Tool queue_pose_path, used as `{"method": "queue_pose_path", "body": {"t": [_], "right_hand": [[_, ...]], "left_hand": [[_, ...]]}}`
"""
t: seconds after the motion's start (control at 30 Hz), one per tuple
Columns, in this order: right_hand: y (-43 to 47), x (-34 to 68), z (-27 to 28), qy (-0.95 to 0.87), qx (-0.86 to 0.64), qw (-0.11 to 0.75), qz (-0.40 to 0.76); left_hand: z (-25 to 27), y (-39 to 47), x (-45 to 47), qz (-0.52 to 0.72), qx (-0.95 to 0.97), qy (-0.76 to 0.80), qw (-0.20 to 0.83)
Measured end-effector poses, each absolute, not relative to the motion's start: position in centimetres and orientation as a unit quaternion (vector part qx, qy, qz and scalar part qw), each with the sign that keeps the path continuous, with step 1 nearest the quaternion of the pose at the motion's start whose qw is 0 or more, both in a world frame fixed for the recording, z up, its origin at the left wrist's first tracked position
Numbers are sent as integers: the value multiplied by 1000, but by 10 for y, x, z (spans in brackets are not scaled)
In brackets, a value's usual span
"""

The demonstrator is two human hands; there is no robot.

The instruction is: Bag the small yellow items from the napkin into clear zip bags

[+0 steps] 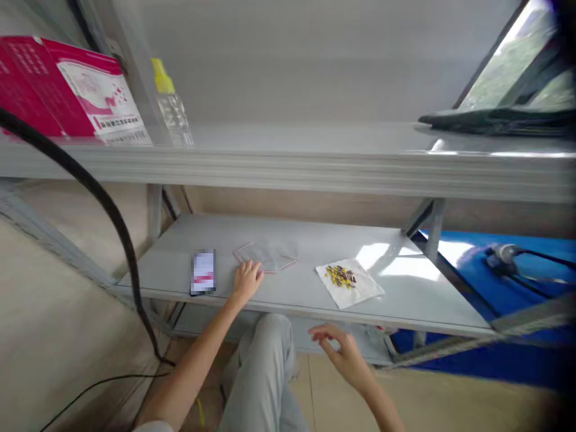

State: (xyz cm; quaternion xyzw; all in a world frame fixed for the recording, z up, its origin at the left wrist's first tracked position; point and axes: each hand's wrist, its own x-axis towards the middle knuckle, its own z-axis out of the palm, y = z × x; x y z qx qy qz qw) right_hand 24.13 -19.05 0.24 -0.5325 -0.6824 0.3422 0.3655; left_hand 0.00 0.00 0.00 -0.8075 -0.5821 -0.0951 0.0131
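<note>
My left hand [247,280] lies on the grey shelf board with its fingers stretched out, at the near edge of some clear plastic zip bags [267,255] with reddish strips. Whether the fingertips press on a bag I cannot tell. Left of that hand is a phone [203,272] with its screen lit. My right hand [339,350] hangs in the air in front of the board's near edge, its fingers bent and apart from the thumb, with nothing seen in it. Beyond it, a white cloth or pouch [360,294] carries a heap of small yellow and dark pieces [341,276].
Across the rack runs a higher shelf [288,165] with a pink box [76,90], a clear bottle with a yellow cap [171,108] and a dark flat item [495,122]. A thick black cable [112,213] curves down at left. Blue surface [468,258] with cables lies right.
</note>
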Motion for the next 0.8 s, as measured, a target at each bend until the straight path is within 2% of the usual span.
{"method": "queue_pose_path", "body": {"t": [0.1, 0.23, 0.3, 0.6, 0.8], "right_hand": [[-142, 211, 26, -724, -525, 347, 282], [-81, 166, 41, -783, -576, 189, 140], [-59, 144, 38, -790, -579, 161, 119], [-47, 107, -11, -773, -615, 128, 90], [-39, 130, -14, -747, -648, 130, 69]], "left_hand": [[2, -4, -7, -93, -820, -565, 0], [3, -4, -18, -109, -821, -561, -4], [2, -1, -25, -118, -812, -571, -1], [0, -8, -56, -121, -816, -566, 1], [4, -13, -62, -125, -798, -589, 1]]}}
